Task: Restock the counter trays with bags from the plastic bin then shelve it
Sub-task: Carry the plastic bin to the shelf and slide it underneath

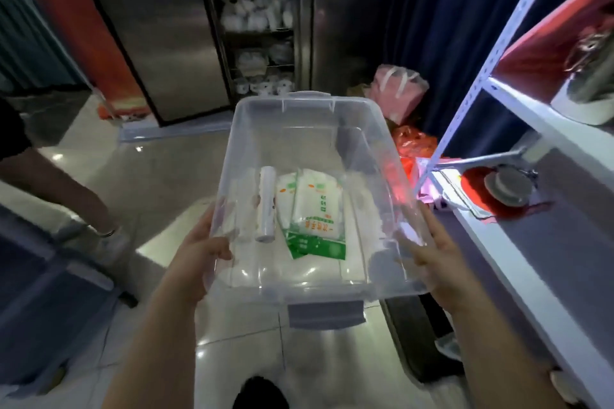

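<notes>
The plastic bin [309, 196] is carried over the floor, clamped at both sides by left hand [199, 249] and right hand [435, 252], 2 bag packs [310, 212] left inside, so shelving on the white rack [531, 196] looks next, probably.

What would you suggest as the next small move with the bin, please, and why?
Probably swing the clear plastic bin rightward toward the white shelf. The left hand and right hand grip its two sides, holding it above the floor. Only a white roll and green-printed bag packs lie in it, and the shelf stands close on the right.
</notes>
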Action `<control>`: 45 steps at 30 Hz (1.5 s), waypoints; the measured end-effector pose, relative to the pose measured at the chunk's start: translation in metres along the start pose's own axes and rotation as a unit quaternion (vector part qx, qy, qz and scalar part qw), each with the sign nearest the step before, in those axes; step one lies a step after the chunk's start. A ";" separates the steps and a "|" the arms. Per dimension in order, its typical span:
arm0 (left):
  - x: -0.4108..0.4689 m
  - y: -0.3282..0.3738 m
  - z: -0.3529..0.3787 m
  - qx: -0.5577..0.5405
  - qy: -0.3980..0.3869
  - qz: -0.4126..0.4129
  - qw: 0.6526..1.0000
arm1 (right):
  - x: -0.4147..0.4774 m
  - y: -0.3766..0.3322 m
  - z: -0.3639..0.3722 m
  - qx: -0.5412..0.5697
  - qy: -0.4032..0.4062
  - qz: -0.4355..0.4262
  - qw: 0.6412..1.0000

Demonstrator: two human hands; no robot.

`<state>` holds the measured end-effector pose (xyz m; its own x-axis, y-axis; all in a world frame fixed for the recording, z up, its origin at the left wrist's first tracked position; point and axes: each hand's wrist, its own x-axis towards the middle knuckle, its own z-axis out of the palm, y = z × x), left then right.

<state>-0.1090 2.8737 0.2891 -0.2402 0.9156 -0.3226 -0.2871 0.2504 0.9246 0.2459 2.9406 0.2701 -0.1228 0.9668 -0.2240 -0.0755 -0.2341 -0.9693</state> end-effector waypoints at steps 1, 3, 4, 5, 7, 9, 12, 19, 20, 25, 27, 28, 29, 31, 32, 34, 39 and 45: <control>0.021 0.008 -0.004 0.014 -0.033 0.000 0.999 | 0.001 0.001 0.007 0.003 0.022 -0.006 1.000; 0.060 0.021 -0.010 0.032 -0.094 -0.003 0.995 | 0.000 0.005 0.019 0.010 0.068 -0.009 0.998; 0.079 0.026 -0.012 0.039 -0.124 -0.009 0.992 | -0.002 0.009 0.025 0.012 0.091 -0.006 0.996; 0.097 0.029 -0.014 0.047 -0.151 -0.014 0.987 | -0.002 0.013 0.030 0.014 0.112 -0.001 0.994; 0.130 0.030 -0.013 0.066 -0.196 -0.028 0.978 | -0.003 0.025 0.038 0.029 0.152 0.011 0.988; 0.160 0.023 -0.008 0.090 -0.221 -0.043 0.970 | -0.004 0.035 0.043 0.040 0.186 0.014 0.982; 0.198 0.008 0.010 0.111 -0.251 -0.071 0.959 | -0.002 0.053 0.040 0.042 0.225 0.015 0.973; 0.271 -0.012 0.079 0.209 -0.334 -0.140 0.908 | 0.023 0.104 0.023 0.032 0.301 0.058 0.951; 0.277 -0.016 0.084 0.212 -0.334 -0.149 0.906 | 0.029 0.110 0.022 0.011 0.324 0.073 0.943; 0.319 -0.035 0.102 0.233 -0.311 -0.178 0.904 | 0.063 0.140 0.021 -0.031 0.349 0.138 0.927; 0.337 -0.038 0.110 0.239 -0.314 -0.197 0.898 | 0.080 0.141 0.020 0.063 0.374 0.182 0.907; 0.346 -0.039 0.113 0.245 -0.319 -0.207 0.892 | 0.088 0.143 0.020 0.120 0.388 0.217 0.887; 0.357 -0.042 0.118 0.251 -0.327 -0.216 0.885 | 0.096 0.145 0.020 0.169 0.401 0.253 0.864; 0.380 -0.047 0.127 0.272 -0.354 -0.234 0.864 | 0.109 0.152 0.020 0.233 0.412 0.306 0.826; 0.392 -0.051 0.132 0.283 -0.368 -0.246 0.851 | 0.115 0.156 0.022 0.259 0.417 0.321 0.810; 0.417 -0.061 0.143 0.293 -0.390 -0.282 0.826 | 0.127 0.165 0.029 0.288 0.454 0.329 0.777; 0.476 -0.088 0.176 0.370 -0.414 -0.362 0.749 | 0.162 0.188 0.050 0.181 0.608 0.348 0.690; 0.532 -0.130 0.214 0.517 -0.422 -0.387 0.636 | 0.203 0.209 0.058 0.135 0.680 0.362 0.623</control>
<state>-0.0014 3.3956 0.0404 0.3103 0.1265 -0.9422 0.8519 0.4029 0.3346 0.1478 3.0821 0.0279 0.7168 -0.2526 -0.6499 -0.6736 -0.4914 -0.5520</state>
